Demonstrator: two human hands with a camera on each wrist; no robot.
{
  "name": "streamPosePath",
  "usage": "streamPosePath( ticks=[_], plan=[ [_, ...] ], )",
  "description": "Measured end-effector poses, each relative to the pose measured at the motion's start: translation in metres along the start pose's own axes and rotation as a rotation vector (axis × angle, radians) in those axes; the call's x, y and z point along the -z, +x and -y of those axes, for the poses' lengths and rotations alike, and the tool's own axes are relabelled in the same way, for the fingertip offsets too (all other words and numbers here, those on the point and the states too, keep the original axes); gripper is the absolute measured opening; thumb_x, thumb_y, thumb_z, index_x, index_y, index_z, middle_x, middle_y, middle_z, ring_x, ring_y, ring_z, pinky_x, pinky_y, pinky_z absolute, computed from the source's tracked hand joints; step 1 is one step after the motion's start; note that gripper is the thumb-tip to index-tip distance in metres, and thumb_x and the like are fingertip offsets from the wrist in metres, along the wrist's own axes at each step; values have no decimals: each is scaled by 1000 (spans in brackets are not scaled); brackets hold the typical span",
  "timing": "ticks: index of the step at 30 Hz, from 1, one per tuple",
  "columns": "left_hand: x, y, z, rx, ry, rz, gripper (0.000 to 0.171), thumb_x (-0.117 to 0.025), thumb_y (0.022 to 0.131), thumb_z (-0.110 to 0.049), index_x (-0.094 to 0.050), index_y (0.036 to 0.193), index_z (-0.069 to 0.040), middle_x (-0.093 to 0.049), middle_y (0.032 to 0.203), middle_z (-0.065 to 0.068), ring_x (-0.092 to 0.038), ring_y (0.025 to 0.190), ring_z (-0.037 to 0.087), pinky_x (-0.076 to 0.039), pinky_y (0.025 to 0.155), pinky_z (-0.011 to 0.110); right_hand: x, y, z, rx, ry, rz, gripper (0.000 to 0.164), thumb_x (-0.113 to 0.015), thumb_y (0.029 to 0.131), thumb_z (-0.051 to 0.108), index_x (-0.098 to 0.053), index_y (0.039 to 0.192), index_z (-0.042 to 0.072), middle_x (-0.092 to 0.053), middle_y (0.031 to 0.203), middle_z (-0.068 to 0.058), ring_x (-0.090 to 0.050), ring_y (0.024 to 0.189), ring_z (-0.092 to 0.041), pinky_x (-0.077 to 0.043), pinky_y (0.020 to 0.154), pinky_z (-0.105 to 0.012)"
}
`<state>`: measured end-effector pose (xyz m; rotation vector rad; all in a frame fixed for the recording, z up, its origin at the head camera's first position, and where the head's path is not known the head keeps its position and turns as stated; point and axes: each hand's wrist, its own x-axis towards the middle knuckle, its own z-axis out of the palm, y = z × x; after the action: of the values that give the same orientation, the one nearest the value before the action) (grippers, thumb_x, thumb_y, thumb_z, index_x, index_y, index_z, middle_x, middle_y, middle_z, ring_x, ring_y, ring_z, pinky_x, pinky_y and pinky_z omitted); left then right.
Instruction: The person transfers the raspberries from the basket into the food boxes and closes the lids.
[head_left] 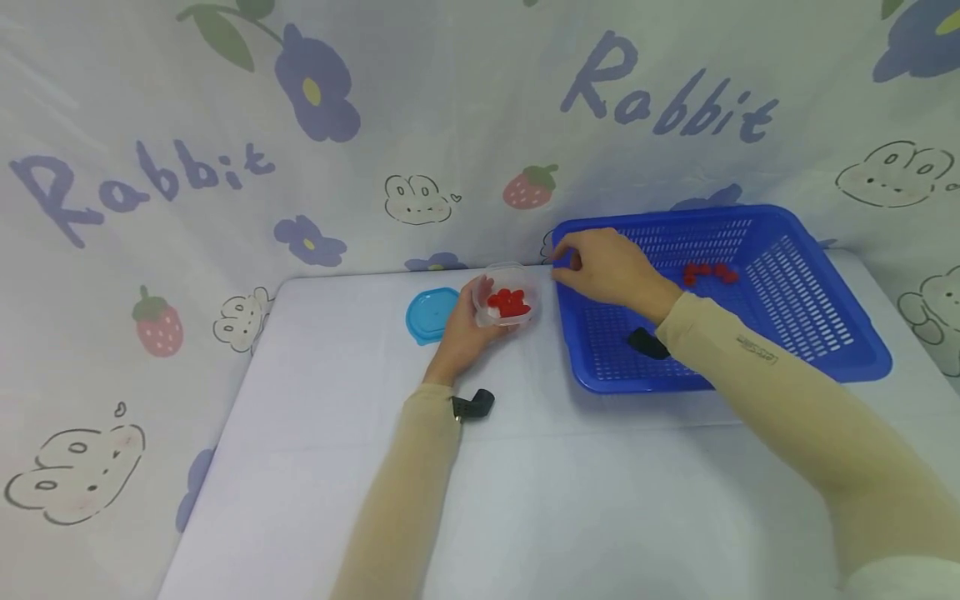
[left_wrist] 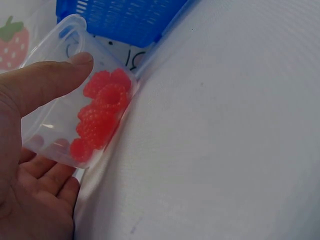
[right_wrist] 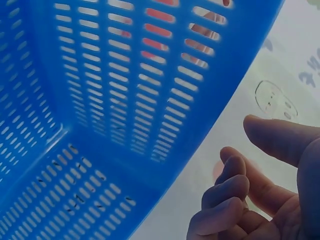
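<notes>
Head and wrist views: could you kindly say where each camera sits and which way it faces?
Head: worn on the head, facing forward and down at the table; the left hand, right hand and sleeved arms show.
Left wrist: worn there, facing the clear container of red berries; the left hand shows.
Right wrist: worn there, facing the blue basket; the right hand shows.
Head and left wrist share the container; all three share the basket.

the right sleeve (head_left: 780, 425), its print (head_left: 757, 350) unreadably small, partly hides the blue basket (head_left: 592, 381). the left hand (head_left: 463, 332) partly covers the blue lid (head_left: 427, 315). red pieces (head_left: 724, 273) inside the basket, probably berries, are too small to count.
</notes>
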<state>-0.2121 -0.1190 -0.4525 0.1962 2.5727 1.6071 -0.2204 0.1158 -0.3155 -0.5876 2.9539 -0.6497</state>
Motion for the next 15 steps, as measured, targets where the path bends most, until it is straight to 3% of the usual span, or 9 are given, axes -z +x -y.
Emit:
streamPosePath(
  ticks=[15],
  plan=[
    [1,0,0,-21,-1,7,90,-79,72,-33,-25,143,-28,-39,141,-12,-30,131,6,-28,106,45,8,-20,-39,-34,-12,-26,31,-63,86,31,-65,109,10,-66,85,-4,-58,65,-18,-47,60,-35]
  ],
)
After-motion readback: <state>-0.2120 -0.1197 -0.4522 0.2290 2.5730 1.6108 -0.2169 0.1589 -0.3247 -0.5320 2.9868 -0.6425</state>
